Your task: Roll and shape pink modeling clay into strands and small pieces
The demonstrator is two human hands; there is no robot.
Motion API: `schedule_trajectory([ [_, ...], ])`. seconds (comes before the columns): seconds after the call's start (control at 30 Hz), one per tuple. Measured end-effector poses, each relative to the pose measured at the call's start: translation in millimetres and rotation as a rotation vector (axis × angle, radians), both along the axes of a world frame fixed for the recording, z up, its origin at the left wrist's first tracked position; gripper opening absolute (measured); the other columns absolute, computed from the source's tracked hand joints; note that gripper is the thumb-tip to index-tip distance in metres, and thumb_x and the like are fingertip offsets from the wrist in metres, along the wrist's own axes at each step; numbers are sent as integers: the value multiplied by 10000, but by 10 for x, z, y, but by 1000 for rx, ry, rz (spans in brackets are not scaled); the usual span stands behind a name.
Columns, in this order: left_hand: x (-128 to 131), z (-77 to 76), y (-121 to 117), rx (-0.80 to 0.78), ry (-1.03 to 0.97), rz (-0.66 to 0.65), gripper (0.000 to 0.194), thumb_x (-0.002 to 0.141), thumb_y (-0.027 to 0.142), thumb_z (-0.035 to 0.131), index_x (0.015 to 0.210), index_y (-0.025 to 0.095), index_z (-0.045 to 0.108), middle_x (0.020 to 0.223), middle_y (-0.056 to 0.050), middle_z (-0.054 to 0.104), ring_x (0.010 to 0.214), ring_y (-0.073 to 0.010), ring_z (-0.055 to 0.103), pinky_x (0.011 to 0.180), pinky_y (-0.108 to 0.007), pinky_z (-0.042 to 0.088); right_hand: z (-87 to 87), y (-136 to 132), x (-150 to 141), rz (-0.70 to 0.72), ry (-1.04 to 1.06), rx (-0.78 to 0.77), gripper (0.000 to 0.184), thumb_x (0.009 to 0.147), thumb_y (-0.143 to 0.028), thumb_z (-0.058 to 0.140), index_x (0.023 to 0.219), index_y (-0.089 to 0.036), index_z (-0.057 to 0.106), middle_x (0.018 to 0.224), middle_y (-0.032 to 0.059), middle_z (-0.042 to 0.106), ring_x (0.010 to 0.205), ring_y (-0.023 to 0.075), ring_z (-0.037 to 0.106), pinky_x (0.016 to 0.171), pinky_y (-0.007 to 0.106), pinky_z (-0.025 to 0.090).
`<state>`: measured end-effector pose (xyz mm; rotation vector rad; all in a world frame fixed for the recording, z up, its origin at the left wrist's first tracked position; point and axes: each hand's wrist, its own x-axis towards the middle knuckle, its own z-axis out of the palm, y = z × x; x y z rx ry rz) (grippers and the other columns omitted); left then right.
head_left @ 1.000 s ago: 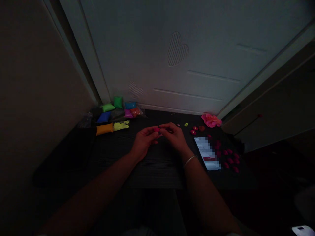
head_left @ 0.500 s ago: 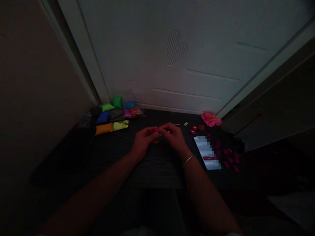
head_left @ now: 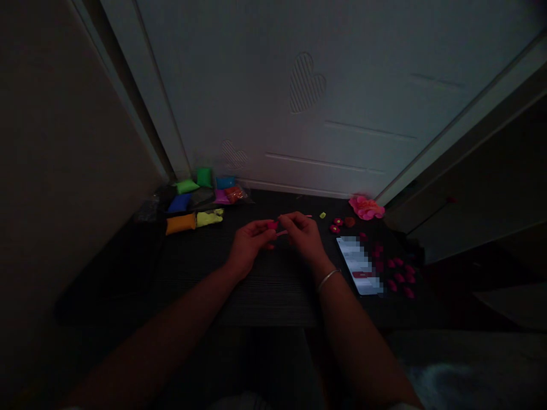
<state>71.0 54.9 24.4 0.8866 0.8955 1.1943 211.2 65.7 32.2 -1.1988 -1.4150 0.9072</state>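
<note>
My left hand (head_left: 249, 246) pinches a small dark-pink piece of clay (head_left: 272, 225) between thumb and fingers, over the middle of the dark table. Right beside it, my right hand (head_left: 304, 238) has thumb and forefinger closed together at the clay's right edge; what lies between these fingertips is too small and dark to tell. A light-pink strip (head_left: 282, 233) shows just below the fingertips, partly covered by my right hand. Behind that hand, the end of a thin pink stick (head_left: 308, 216) peeks out.
Coloured clay packets, among them an orange one (head_left: 180, 223) and a torn yellow one (head_left: 209, 217), lie at back left. To the right are a phone (head_left: 359, 266), several dark-pink clay pieces (head_left: 399, 278), small yellow-centred flowers (head_left: 335, 229) and a larger pink flower (head_left: 366, 208). A white panel (head_left: 273, 125) rises behind.
My right hand's fingertips have shifted slightly and now cover more of the pink stick behind them. My left hand stays in place with the pink clay.
</note>
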Motion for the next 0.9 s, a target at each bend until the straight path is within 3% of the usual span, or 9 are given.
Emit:
schedule_trajectory([
  [0.2, 1, 8, -5, 20, 3, -22, 303, 592, 253, 727, 867, 153, 647, 820, -48, 666, 710, -145, 613, 531, -206, 476, -21, -3, -10, 26, -65, 32, 182, 716, -362, 590, 691, -185, 620, 661, -19, 574, 558, 89, 487, 485, 205, 361],
  [0.57, 4, -5, 0, 17, 16, 4, 288, 588, 255, 728, 845, 150, 650, 808, -42, 662, 687, -133, 601, 531, -210, 476, -12, 1, -12, 2, -60, 33, 202, 736, -384, 565, 733, -191, 624, 691, -6, 581, 618, 112, 522, 517, 221, 398],
  [0.7, 2, -15, 12, -3, -1, 16, 314, 584, 265, 732, 863, 151, 644, 843, -49, 663, 684, -134, 609, 526, -213, 477, -17, 5, -7, -51, -48, 84, 213, 739, -374, 564, 825, -193, 634, 746, 8, 605, 653, 123, 535, 569, 243, 422],
  [0.9, -1, -17, 15, -3, -11, -1, 293, 592, 259, 727, 851, 153, 643, 809, -42, 665, 706, -147, 620, 532, -212, 476, 8, -14, -16, -32, -140, 178, 128, 731, -312, 581, 745, -207, 654, 754, 9, 611, 704, 135, 547, 631, 261, 422],
])
